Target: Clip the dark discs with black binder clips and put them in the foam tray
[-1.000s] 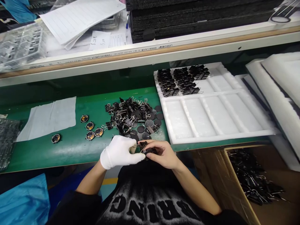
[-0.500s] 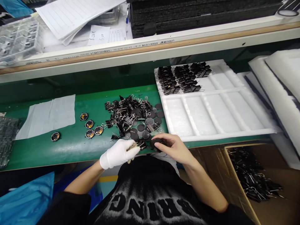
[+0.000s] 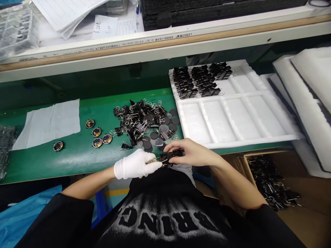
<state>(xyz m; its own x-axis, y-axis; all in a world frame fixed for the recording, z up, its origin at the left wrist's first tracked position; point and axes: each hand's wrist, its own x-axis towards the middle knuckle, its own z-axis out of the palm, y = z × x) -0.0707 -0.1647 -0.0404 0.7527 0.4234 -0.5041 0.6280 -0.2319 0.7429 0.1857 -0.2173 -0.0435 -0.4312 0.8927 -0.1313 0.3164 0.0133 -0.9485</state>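
My left hand (image 3: 138, 164), in a white glove, is closed on the wire handles of a black binder clip (image 3: 162, 159) at the bench's front edge. My bare right hand (image 3: 188, 153) pinches a dark piece (image 3: 176, 154) against the clip's other side; my fingers hide part of it, and I cannot tell whether it is a disc or a second clip. Just beyond my hands lies a heap of black binder clips (image 3: 137, 120), with dark round discs (image 3: 154, 135) and greyish ones scattered along its right side.
A white foam tray (image 3: 219, 144) at right holds rows of clips in its far compartments. Several round watch-like pieces (image 3: 97, 142) and a white sheet (image 3: 51, 119) lie at left. A cardboard box (image 3: 289, 193) of clips stands below right. A shelf edge (image 3: 155, 44) crosses the back.
My right hand has brought the dark piece up to the clip in my left hand. My left hand has shifted slightly right. The whole view has tilted a little.
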